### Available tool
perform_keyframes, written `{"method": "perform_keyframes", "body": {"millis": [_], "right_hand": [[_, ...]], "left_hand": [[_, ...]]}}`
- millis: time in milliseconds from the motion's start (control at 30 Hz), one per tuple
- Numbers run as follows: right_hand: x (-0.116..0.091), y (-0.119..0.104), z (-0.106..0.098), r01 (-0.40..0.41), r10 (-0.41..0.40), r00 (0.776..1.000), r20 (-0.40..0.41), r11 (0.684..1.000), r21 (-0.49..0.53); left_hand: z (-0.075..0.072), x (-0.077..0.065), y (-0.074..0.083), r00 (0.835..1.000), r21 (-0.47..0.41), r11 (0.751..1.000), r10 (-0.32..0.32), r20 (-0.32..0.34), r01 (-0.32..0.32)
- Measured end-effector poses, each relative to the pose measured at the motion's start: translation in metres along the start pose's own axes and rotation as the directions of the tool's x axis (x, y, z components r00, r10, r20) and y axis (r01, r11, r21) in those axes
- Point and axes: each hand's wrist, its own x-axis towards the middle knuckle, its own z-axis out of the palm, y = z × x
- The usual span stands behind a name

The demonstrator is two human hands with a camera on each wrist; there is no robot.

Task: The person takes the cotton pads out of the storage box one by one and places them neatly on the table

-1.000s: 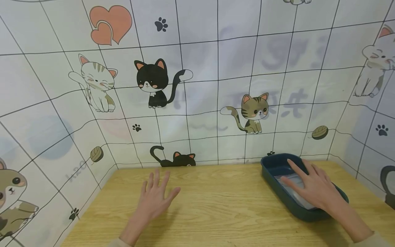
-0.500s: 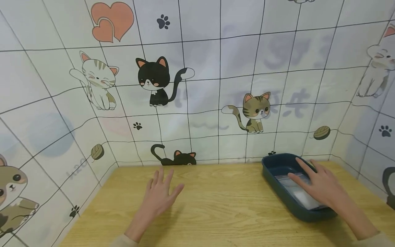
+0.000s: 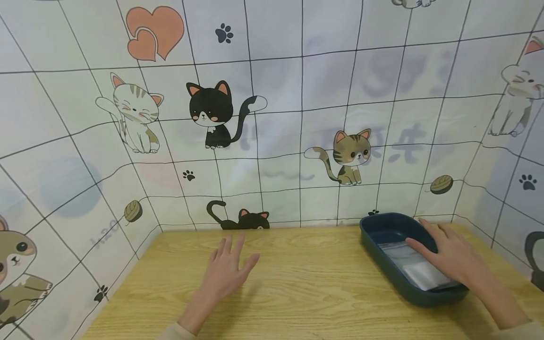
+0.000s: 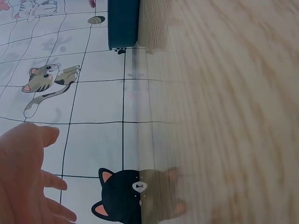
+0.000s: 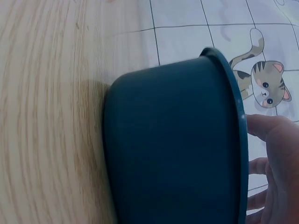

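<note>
Nudged right hand (image 3: 456, 252) and left hand (image 3: 225, 274) a touch rightward, fingers spread, gripping nothing. Had clear plastic packet (image 3: 418, 271) in dark blue tub (image 5: 173, 144), desk's (image 3: 293, 278) right side. Could've tipped tub by clipping rim tbh.

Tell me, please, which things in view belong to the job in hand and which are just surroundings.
Likely the job:
right hand, at the tray
packet, inside the tray
left hand, fingers spread

Just surroundings:
table, under the tray
cat-print backdrop, behind
</note>
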Motion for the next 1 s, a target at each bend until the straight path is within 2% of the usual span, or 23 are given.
{"method": "perform_keyframes", "body": {"millis": [300, 633, 767, 1000], "right_hand": [[0.002, 0.014, 0.001, -0.02, 0.02, 1.0, 0.005, 1.0, -0.024], [0.003, 0.025, 0.0, -0.036, 0.036, 0.999, 0.026, 0.999, 0.003], [0.005, 0.032, -0.001, -0.024, 0.024, 1.0, 0.011, 1.0, 0.009], [0.005, 0.04, 0.0, 0.026, -0.025, 0.999, -0.038, 0.999, 0.043]], "left_hand": [[0.006, 0.002, 0.008, 1.0, -0.047, 0.999, 0.01, 0.006, -0.009], [0.013, 0.004, 0.017, 1.0, -0.115, 0.993, 0.015, 0.022, -0.012], [0.014, 0.005, 0.02, 0.999, -0.135, 0.991, 0.019, 0.028, -0.015], [0.015, 0.007, 0.028, 0.996, -0.242, 0.97, 0.024, 0.084, -0.004]]}}
